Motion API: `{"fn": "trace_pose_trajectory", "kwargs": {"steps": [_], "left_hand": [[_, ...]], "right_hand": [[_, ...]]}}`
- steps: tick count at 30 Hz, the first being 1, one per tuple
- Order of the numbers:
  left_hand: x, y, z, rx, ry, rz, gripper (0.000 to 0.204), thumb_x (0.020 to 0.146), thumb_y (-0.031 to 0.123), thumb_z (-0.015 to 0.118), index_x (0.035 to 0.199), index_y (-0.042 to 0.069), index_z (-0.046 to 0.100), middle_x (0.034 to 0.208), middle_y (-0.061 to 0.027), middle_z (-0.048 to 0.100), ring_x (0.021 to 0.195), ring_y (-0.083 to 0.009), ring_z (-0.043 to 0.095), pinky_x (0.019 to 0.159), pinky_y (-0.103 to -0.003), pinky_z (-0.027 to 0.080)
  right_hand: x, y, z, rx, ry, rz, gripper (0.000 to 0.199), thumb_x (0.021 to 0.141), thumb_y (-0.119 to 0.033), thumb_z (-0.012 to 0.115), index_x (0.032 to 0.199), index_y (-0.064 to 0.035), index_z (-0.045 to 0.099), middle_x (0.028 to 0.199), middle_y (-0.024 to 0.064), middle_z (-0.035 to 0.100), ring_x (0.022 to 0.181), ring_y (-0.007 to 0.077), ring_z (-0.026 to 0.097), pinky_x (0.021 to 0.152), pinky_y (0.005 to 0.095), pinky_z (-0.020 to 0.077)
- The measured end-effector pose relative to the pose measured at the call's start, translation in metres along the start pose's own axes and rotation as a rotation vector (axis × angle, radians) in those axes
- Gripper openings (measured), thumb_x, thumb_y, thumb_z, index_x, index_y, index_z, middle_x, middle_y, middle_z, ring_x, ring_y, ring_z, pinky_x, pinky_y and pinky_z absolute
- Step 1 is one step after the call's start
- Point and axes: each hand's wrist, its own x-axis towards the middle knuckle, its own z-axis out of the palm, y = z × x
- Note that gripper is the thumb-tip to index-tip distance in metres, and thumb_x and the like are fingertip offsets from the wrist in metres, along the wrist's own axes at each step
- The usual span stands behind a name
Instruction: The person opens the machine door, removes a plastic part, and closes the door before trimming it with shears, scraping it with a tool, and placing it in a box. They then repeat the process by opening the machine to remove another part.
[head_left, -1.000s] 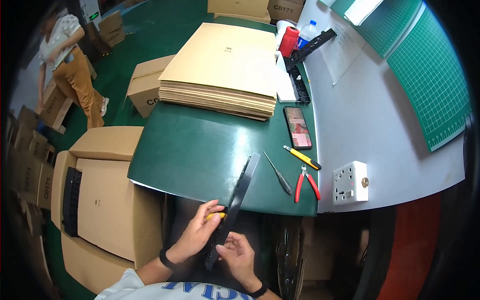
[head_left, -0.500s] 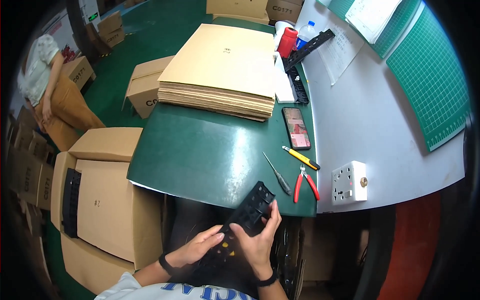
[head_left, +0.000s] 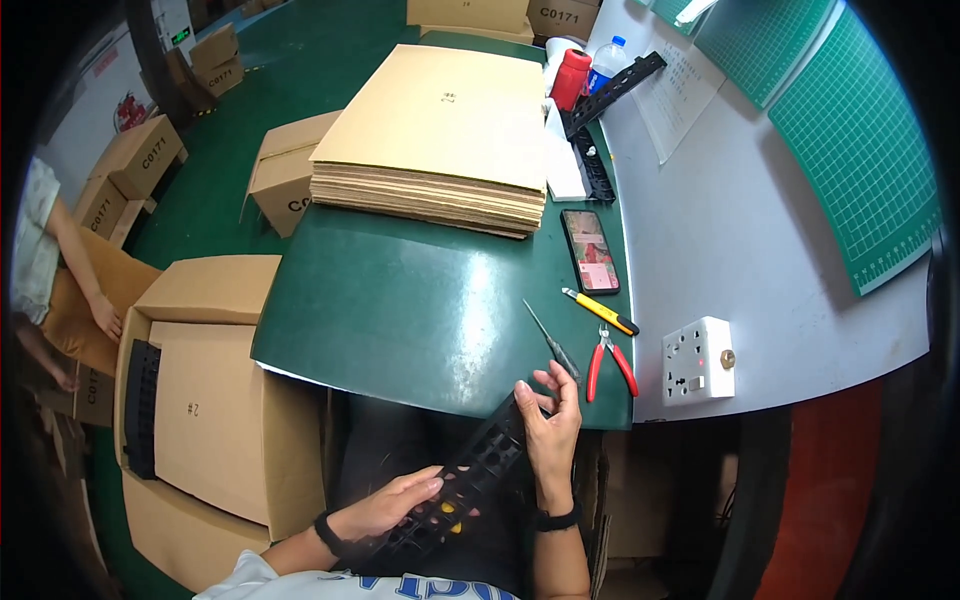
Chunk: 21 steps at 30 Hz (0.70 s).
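A long black plastic strip (head_left: 470, 478) with rows of holes lies slanted across my lap, just below the green table's (head_left: 400, 300) near edge. My left hand (head_left: 385, 505) holds its lower end, where small yellow bits show in the holes. My right hand (head_left: 548, 425) grips its upper end from behind, fingers curled over the top. Just beyond that hand lie thin metal tweezers (head_left: 552, 342), red-handled pliers (head_left: 607, 362) and a yellow-and-black utility knife (head_left: 600, 311).
A thick stack of flat cardboard sheets (head_left: 440, 140) fills the table's far half. A phone (head_left: 590, 250), black strips (head_left: 600, 120), a red bottle (head_left: 570, 78) and a white socket (head_left: 698, 358) sit to the right. An open carton (head_left: 200, 400) stands left; another person (head_left: 50, 290) crouches beyond.
The black strip has come down from the table edge onto my lap and turned flatter. My right hand has moved up to its top end, my left lower down.
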Motion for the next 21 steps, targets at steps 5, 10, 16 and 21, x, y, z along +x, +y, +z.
{"fn": "trace_pose_trajectory", "kwargs": {"steps": [5, 10, 16, 21], "left_hand": [[0.003, -0.007, -0.003, -0.046, 0.008, -0.009, 0.048, 0.105, 0.031, 0.029, 0.143, 0.004, 0.033, 0.122, -0.0227, 0.061, 0.096, -0.0187, 0.066, 0.082, -0.028, 0.053], [0.004, -0.005, -0.004, -0.067, 0.010, -0.018, 0.045, 0.104, 0.031, 0.029, 0.139, 0.003, 0.036, 0.122, -0.0247, 0.060, 0.094, -0.0189, 0.066, 0.078, -0.029, 0.055], [0.004, -0.004, -0.004, -0.095, 0.023, -0.022, 0.046, 0.104, 0.034, 0.030, 0.137, 0.003, 0.035, 0.122, -0.0260, 0.060, 0.093, -0.0202, 0.067, 0.076, -0.031, 0.057], [0.001, -0.008, -0.007, -0.096, 0.015, -0.020, 0.047, 0.104, 0.035, 0.029, 0.138, 0.003, 0.035, 0.122, -0.0250, 0.060, 0.096, -0.0213, 0.066, 0.081, -0.033, 0.055]], "right_hand": [[-0.003, 0.007, 0.005, 0.055, 0.010, -0.029, 0.068, 0.083, -0.016, 0.076, 0.137, 0.0038, 0.040, 0.117, 0.0130, 0.057, 0.093, 0.0129, 0.058, 0.081, 0.0256, 0.0496], [-0.009, 0.004, 0.011, 0.091, 0.067, -0.056, 0.076, 0.078, -0.015, 0.080, 0.139, 0.0011, 0.038, 0.123, 0.0156, 0.053, 0.090, 0.0150, 0.058, 0.080, 0.0279, 0.0501], [-0.017, 0.008, 0.016, -0.031, 0.021, -0.150, 0.082, 0.072, -0.012, 0.084, 0.139, -0.0003, 0.039, 0.123, 0.0113, 0.051, 0.103, 0.0154, 0.052, 0.089, 0.0274, 0.0468], [-0.022, 0.001, 0.017, 0.144, -0.006, -0.008, 0.065, 0.076, -0.013, 0.081, 0.131, 0.0009, 0.049, 0.113, 0.0074, 0.055, 0.095, 0.0118, 0.055, 0.087, 0.0257, 0.0465]]}}
